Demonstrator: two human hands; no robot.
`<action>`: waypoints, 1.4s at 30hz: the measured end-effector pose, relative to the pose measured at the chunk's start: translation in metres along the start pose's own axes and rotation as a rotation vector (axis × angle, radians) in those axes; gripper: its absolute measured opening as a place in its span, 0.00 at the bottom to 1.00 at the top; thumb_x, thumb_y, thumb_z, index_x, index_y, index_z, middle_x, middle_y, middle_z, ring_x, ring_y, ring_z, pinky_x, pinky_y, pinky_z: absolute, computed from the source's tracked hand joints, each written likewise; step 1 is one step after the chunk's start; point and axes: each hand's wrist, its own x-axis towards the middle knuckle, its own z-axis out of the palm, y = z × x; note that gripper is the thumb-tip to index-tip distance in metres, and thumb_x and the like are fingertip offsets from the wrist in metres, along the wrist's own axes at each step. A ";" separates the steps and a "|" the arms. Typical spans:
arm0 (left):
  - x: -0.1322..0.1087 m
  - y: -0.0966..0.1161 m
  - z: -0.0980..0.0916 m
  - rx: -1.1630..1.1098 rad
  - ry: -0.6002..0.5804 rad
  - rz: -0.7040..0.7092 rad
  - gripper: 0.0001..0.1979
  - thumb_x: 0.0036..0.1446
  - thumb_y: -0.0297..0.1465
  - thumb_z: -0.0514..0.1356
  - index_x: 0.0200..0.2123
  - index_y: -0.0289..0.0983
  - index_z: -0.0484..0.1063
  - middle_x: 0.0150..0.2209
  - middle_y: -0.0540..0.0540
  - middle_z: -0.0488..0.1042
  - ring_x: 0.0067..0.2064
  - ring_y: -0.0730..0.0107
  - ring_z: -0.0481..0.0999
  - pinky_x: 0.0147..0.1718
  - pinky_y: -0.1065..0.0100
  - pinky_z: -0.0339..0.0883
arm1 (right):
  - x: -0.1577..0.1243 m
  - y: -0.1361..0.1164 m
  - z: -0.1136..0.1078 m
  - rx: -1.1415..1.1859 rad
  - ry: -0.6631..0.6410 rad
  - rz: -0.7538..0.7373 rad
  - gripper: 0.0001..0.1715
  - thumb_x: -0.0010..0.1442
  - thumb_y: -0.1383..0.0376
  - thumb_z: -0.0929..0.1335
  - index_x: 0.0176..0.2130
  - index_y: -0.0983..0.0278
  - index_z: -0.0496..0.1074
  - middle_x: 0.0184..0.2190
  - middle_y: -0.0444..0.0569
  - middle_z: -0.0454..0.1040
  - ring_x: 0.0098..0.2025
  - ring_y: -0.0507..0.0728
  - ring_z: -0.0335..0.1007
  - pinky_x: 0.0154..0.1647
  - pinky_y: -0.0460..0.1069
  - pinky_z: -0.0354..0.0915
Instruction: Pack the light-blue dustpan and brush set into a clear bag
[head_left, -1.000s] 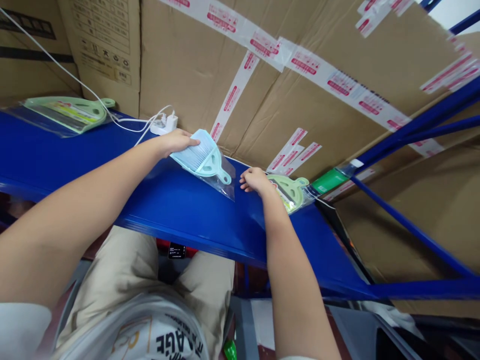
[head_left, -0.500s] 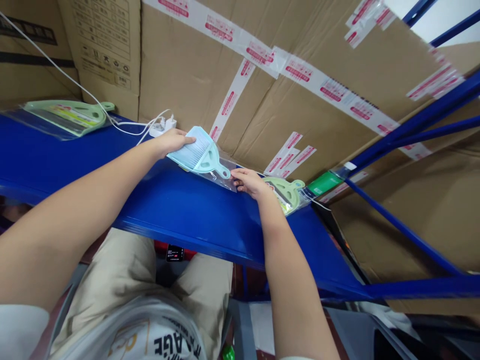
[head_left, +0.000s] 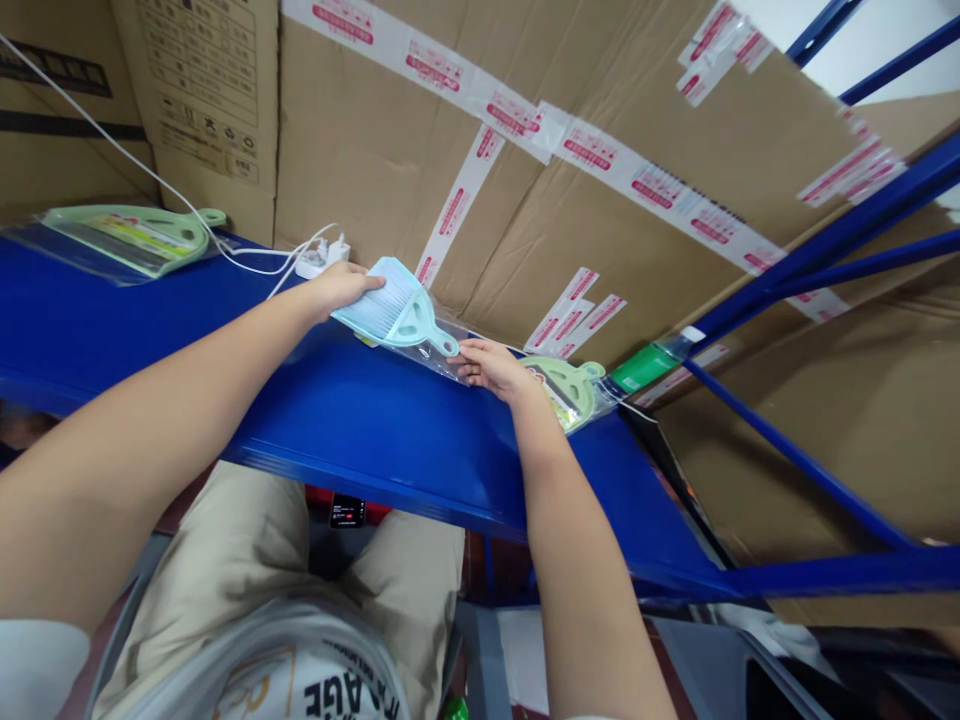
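A light-blue dustpan and brush set [head_left: 401, 310], partly in a clear plastic bag [head_left: 439, 362], is held tilted just above the blue shelf. My left hand [head_left: 351, 287] grips its wide bristle end, thumb on top and the other fingers hidden beneath. At the handle end, my right hand [head_left: 487, 365] pinches the clear bag close to the hanging hole. A bagged green dustpan set [head_left: 574, 388] lies right behind my right wrist. Another green dustpan set [head_left: 135, 235] in plastic lies at the far left of the shelf.
The blue shelf [head_left: 375, 430] runs across in front of me, backed by large taped cardboard boxes [head_left: 360, 140]. A white power strip [head_left: 322, 258] with cables sits behind my left hand. At the right are a green-labelled bottle [head_left: 649, 365] and a blue metal brace [head_left: 795, 450]. A phone [head_left: 347, 510] shows below the shelf edge.
Both hands keep the same hold on the blue dustpan set. The whole view has shifted slightly; nothing has been let go or newly taken.
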 end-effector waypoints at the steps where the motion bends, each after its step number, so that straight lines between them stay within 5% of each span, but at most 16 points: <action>1: 0.001 -0.001 0.000 0.004 0.004 0.001 0.07 0.49 0.32 0.72 0.24 0.40 0.78 0.25 0.43 0.80 0.36 0.54 0.83 0.36 0.62 0.77 | 0.000 0.000 0.000 0.006 -0.006 -0.005 0.06 0.63 0.71 0.74 0.35 0.63 0.74 0.27 0.47 0.82 0.21 0.48 0.70 0.20 0.41 0.62; 20: -0.002 -0.002 0.010 -0.064 -0.046 -0.097 0.03 0.54 0.28 0.67 0.29 0.40 0.79 0.30 0.42 0.83 0.43 0.53 0.86 0.42 0.61 0.79 | -0.002 -0.004 0.009 0.054 0.164 -0.006 0.11 0.64 0.72 0.69 0.29 0.63 0.75 0.23 0.44 0.77 0.25 0.50 0.69 0.26 0.44 0.64; 27: -0.006 -0.002 0.011 -0.067 -0.032 -0.068 0.06 0.55 0.28 0.68 0.26 0.40 0.77 0.27 0.43 0.81 0.45 0.52 0.86 0.44 0.62 0.78 | 0.004 -0.001 0.005 0.094 0.120 -0.056 0.10 0.56 0.70 0.76 0.28 0.62 0.73 0.23 0.43 0.72 0.26 0.51 0.71 0.28 0.45 0.68; 42: -0.016 0.005 0.013 -0.374 -0.214 -0.161 0.07 0.57 0.25 0.62 0.31 0.37 0.81 0.28 0.39 0.82 0.43 0.51 0.86 0.47 0.56 0.78 | 0.002 -0.001 0.009 0.239 0.109 -0.063 0.08 0.62 0.75 0.70 0.33 0.63 0.73 0.28 0.48 0.79 0.31 0.55 0.80 0.35 0.48 0.78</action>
